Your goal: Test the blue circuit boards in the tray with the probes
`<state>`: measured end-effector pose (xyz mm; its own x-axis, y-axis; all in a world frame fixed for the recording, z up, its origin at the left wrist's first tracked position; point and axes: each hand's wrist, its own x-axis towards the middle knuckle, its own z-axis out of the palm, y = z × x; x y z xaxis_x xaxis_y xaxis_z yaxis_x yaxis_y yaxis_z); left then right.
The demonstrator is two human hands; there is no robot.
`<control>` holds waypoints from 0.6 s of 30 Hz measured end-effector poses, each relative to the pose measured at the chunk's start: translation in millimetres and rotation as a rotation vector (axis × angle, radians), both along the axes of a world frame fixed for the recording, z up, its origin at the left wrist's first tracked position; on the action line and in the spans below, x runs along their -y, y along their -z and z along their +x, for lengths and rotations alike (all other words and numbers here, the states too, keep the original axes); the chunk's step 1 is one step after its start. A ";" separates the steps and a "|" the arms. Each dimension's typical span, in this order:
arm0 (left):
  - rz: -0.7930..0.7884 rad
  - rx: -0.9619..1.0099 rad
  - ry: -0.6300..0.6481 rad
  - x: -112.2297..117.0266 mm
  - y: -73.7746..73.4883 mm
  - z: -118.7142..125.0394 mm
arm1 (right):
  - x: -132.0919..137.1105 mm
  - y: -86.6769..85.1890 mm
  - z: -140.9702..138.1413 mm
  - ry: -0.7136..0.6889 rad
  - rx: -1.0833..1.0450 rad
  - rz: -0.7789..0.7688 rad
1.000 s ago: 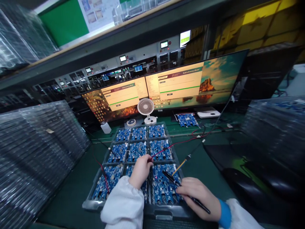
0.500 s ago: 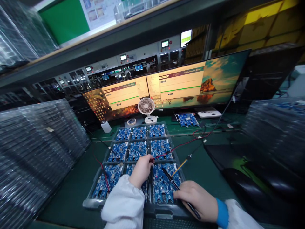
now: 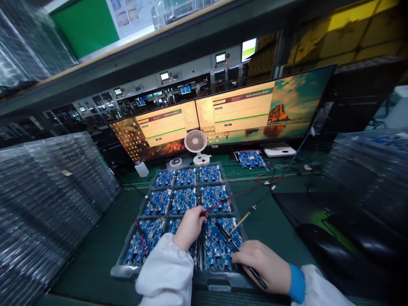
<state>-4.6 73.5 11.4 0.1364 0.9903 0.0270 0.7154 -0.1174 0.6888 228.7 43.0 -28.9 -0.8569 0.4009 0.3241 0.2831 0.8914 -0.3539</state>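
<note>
- Two wide monitors (image 3: 223, 119) glow behind the green mat (image 3: 95, 255); ribbed stacks of clear trays (image 3: 47, 199) flank it.
- A grey moulded tray (image 3: 124, 270) holds nine glossy blue circuit boards (image 3: 183, 199) in a grid.
- Step in hand, by my reading: probing the near right board (image 3: 218, 250); the next touch calls for a steady tip on small contacts.
- The right hand (image 3: 263, 265) has its fingers closed around a slim black probe (image 3: 228, 238).
- The left hand (image 3: 189, 225) pinches a thin red lead (image 3: 242, 193) at its fingertips.
</note>
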 end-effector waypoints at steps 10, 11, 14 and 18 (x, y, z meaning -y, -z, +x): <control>0.003 -0.032 0.018 -1.6 4.3 -1.5 | -0.1 2.8 1.8 0.010 -0.019 0.000; -0.001 -0.031 0.019 -2.0 5.1 -1.5 | -0.2 2.6 1.6 0.012 -0.023 0.003; 0.009 -0.057 0.021 -3.4 7.8 -1.5 | -0.7 1.7 0.8 0.017 -0.030 0.009; 0.035 -0.141 -0.014 -6.2 12.3 -3.2 | -1.2 0.5 0.1 0.033 -0.022 0.026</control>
<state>-7.8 79.7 -1.0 0.1274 0.9909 0.0430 0.8066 -0.1287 0.5769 228.8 44.1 -29.5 -0.8359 0.4202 0.3531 0.3051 0.8905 -0.3374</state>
